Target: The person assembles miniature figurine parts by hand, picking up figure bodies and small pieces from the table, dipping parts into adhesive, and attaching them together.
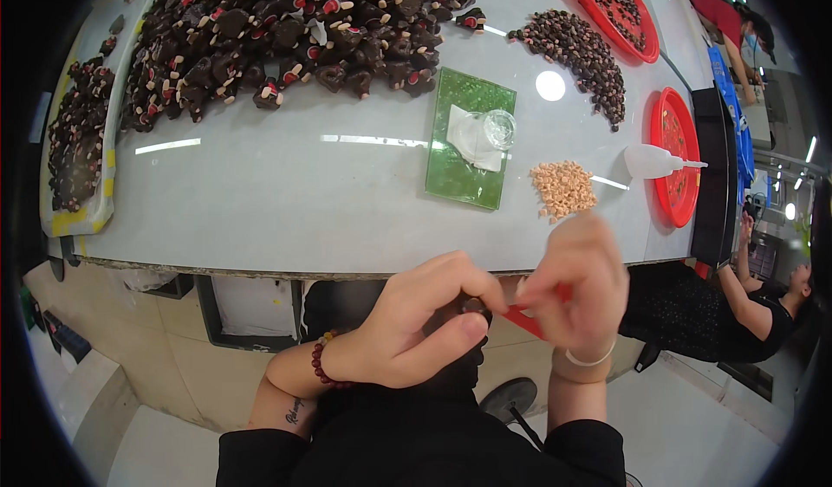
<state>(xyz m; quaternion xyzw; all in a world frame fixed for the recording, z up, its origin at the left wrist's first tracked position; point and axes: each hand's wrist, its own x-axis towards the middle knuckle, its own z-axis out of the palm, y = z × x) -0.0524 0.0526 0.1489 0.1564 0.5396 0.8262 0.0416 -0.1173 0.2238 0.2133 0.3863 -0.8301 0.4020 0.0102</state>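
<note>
A long grey worktable (286,201) is covered at its far side by a big heap of dark brown figurines (286,28). Below its near edge, a small dark piece (473,306) is pinched by the left hand (416,322); a red part (527,321) is gripped by the right hand (576,288).

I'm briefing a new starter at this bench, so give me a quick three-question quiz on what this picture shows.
1. True or false: the green mat lies between the big pile of dark brown pieces and the tan bits.
2. What does the left hand pinch?
A. a dark brown piece
B. the white squeeze bottle
C. a red tray
3. Fill in: the white squeeze bottle points its nozzle at a ___ tray.

Key: 1 true; 2 A; 3 red.
</note>
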